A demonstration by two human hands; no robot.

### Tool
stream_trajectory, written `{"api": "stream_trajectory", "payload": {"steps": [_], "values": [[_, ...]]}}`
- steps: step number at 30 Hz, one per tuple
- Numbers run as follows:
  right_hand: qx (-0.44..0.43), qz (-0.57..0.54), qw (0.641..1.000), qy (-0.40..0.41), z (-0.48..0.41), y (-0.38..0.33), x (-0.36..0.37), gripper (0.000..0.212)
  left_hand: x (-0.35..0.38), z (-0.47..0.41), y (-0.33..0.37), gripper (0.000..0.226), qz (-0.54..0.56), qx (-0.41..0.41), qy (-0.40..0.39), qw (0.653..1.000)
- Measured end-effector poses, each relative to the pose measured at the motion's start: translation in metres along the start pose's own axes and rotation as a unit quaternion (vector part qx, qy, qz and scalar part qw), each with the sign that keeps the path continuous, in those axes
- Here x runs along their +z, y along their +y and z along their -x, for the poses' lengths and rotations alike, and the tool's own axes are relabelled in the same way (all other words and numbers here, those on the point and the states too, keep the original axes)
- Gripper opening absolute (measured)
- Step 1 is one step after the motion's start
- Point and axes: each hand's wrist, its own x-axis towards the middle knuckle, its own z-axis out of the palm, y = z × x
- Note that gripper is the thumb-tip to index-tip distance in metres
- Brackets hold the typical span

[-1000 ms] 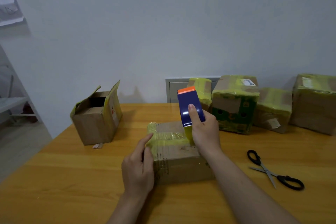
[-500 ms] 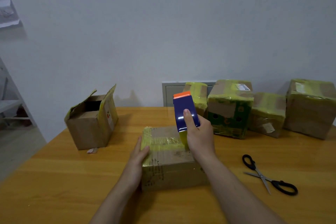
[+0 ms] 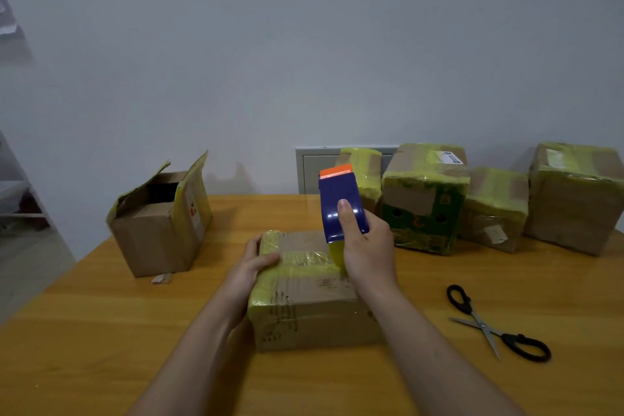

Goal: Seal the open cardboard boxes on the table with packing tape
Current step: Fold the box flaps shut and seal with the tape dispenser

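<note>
I am sitting at a wide wooden table (image 3: 101, 331), sealing cardboard boxes one at a time. Along the far right edge, a row of taped boxes (image 3: 425, 199) is standing against the wall, already banded in yellow-green tape. At the far left, well apart from them, an open box (image 3: 158, 223) is waiting with its flaps up and its dark inside showing. Directly in front of me a low box (image 3: 314, 297) is lying flat with its flaps down, and this is the one I am working on. My right hand (image 3: 368, 253) is grasping a blue tape dispenser (image 3: 341, 209) with an orange top, thumb lying along its side, its lower end touching the box top. A strip of yellow tape (image 3: 304, 260) is running across the lid from the dispenser to the left edge, where my left hand (image 3: 256, 263) is gripping the box, thumb on top. Black scissors (image 3: 489, 324) are lying to my right, untouched. I judge the strip is being laid; next it needs drawing over the right edge, cutting and pressing flat.
</note>
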Motion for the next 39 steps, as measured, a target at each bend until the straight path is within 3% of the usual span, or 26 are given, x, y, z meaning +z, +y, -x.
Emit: {"api": "stream_trajectory", "payload": {"steps": [4,9,12,17,22,26,27,29,30,33,39], "values": [[0.005,-0.004,1.0,-0.005,-0.002,0.001,0.0,0.037,-0.003,-0.004,0.001,0.037,-0.049,0.007,0.003,0.999],[-0.001,-0.005,1.0,-0.007,-0.001,0.002,0.0,0.045,0.004,-0.01,0.009,0.034,-0.051,0.019,-0.001,0.999],[-0.009,-0.01,1.0,-0.011,-0.001,0.003,0.0,0.047,0.002,-0.01,0.011,0.016,-0.068,0.001,0.006,0.998],[-0.009,-0.008,1.0,-0.011,-0.002,0.004,-0.001,0.048,0.0,-0.013,0.018,0.024,-0.133,-0.004,0.015,0.991],[-0.016,-0.012,1.0,-0.012,-0.002,0.005,-0.001,0.049,0.004,-0.018,0.023,0.022,-0.128,-0.002,0.008,0.992],[-0.018,-0.012,1.0,-0.014,-0.002,0.006,-0.001,0.047,0.003,-0.023,0.02,0.06,-0.11,0.002,0.02,0.994],[-0.017,-0.012,1.0,-0.013,-0.002,0.006,-0.002,0.046,0.003,-0.022,0.019,0.055,-0.106,-0.002,0.022,0.994],[-0.015,-0.016,1.0,-0.013,-0.001,0.005,-0.002,0.045,0.003,-0.021,0.015,0.02,-0.095,0.0,0.024,0.995],[-0.014,-0.018,1.0,-0.014,-0.001,0.005,-0.002,0.044,0.005,-0.019,0.015,0.019,-0.097,0.015,0.025,0.995],[-0.016,-0.014,1.0,-0.023,0.0,0.003,-0.002,0.046,0.007,-0.011,0.011,0.031,-0.117,0.031,0.077,0.99],[-0.036,-0.038,0.998,-0.023,0.003,-0.009,-0.007,0.048,-0.01,0.014,-0.005,0.029,-0.144,0.078,0.179,0.97]]}}
